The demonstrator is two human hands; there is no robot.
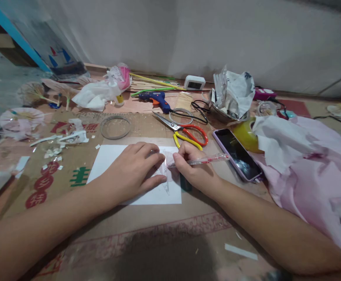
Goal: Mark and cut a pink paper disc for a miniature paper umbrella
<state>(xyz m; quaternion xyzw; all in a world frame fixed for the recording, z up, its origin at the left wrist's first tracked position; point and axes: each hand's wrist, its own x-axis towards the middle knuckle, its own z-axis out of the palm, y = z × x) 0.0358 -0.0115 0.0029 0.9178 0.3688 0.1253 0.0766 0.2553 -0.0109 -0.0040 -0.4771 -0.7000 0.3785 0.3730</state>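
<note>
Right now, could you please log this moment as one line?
left hand: on clear triangle | right hand: holding pen | paper: on cardboard

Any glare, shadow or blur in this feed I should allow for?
Head view, right: pale reflection on the phone; head view, bottom: broad dark shadow on the cardboard; head view, middle: clear triangle shows only faintly against the white paper; head view, outer edges: softer than the centre.

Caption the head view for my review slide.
Left hand rests on a clear triangular ruler over white paper; right hand holds a pen at its edge.
</note>
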